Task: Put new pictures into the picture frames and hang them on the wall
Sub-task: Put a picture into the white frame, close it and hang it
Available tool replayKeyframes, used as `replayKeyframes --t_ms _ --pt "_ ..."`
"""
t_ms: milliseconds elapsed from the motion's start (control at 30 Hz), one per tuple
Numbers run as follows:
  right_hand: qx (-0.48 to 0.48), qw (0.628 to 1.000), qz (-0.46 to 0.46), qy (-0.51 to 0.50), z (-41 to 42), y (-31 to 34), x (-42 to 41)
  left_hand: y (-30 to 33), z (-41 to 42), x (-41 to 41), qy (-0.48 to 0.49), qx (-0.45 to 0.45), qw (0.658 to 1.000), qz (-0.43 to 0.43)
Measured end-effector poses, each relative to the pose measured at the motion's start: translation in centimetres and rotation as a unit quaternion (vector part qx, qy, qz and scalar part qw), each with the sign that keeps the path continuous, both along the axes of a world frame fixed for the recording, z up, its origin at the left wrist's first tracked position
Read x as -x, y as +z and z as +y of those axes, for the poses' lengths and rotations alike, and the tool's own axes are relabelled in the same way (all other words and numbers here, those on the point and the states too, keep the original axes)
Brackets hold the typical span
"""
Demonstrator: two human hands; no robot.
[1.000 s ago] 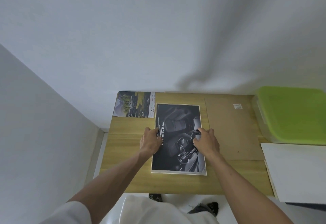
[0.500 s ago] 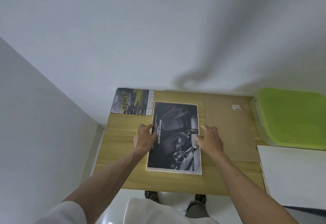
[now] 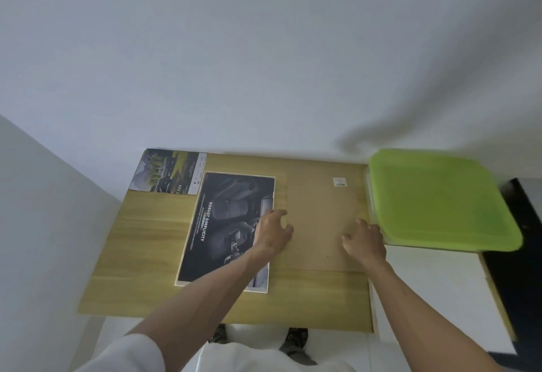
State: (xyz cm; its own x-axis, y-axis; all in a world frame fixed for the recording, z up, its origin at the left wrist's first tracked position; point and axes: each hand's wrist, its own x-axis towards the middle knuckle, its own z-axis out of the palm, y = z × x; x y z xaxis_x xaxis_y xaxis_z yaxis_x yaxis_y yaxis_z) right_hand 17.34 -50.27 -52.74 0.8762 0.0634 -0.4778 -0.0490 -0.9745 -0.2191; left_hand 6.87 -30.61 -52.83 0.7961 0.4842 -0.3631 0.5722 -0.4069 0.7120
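- Wooden desk (image 3: 140, 254) shoved into a white wall corner.
- Left hand (image 3: 274, 232) loosely curled at the left edge of the brown backing board (image 3: 319, 219), nothing gripped as far as I can see.
- Right hand (image 3: 366, 239) same deal at its right edge.
- Dark car picture (image 3: 223, 225) lies flat just left of the board, a landscape print (image 3: 167, 171) behind it.
- Green-lidded bin (image 3: 440, 198) sits right, contents hidden.

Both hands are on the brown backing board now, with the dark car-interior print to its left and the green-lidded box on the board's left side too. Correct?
Not quite. In the head view the green-lidded box sits to the right of the brown backing board, not the left. The rest holds: the left hand and right hand are at the board's edges, and the dark car-interior print lies to its left.
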Motion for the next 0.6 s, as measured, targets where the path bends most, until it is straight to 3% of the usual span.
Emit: replayKeyframes --t_ms 133,233,400,600 --pt "-0.008 1.0 0.009 0.022 -1.4 -0.7 -0.5 -0.4 -4.4 -2.8 0.036 0.02 0.991 0.126" --pt "-0.016 0.999 -0.003 0.03 -1.5 -1.1 -0.8 -0.4 -5.6 -4.0 0.08 0.012 0.984 0.16" --pt "-0.029 0.999 0.015 0.001 -1.6 -1.6 -1.5 -0.2 -4.9 -4.7 0.183 0.078 0.97 0.142" --pt "-0.084 0.992 0.02 -0.094 -0.8 -2.2 -2.2 1.9 -3.2 -4.4 0.186 0.052 0.978 0.083"
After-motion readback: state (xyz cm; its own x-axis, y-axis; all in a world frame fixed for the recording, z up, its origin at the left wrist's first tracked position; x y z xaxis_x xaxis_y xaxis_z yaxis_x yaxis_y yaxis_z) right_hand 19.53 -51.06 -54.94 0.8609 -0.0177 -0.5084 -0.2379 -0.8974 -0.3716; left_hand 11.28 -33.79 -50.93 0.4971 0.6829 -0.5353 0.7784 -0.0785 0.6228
